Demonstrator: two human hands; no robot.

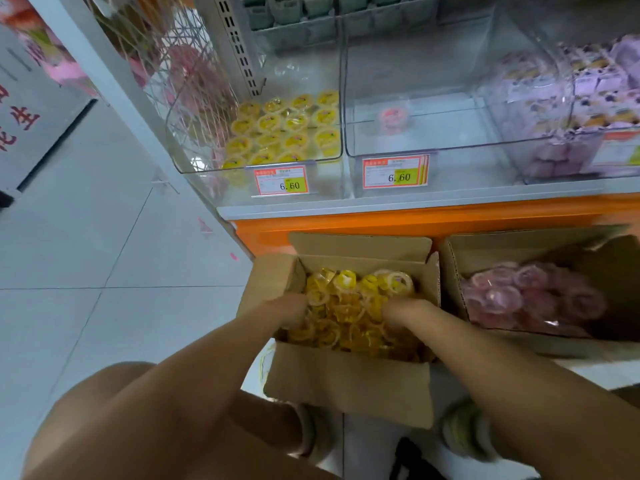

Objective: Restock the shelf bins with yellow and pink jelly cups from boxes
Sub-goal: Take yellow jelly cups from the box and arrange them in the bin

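Cardboard box, open, below the shelf: holds loose yellow jelly cups. Left hand and right hand: both sunk among these cups, blurred, grip cannot be told. Second box, just right: pink jelly cups. Left bin: yellow cups. Middle bin: one pink cup.

1. The left hand and right hand are seen bare, as are both forearms.
2. A pale left shoe and a pale right shoe tinged yellow-green are worn; both are blurred.
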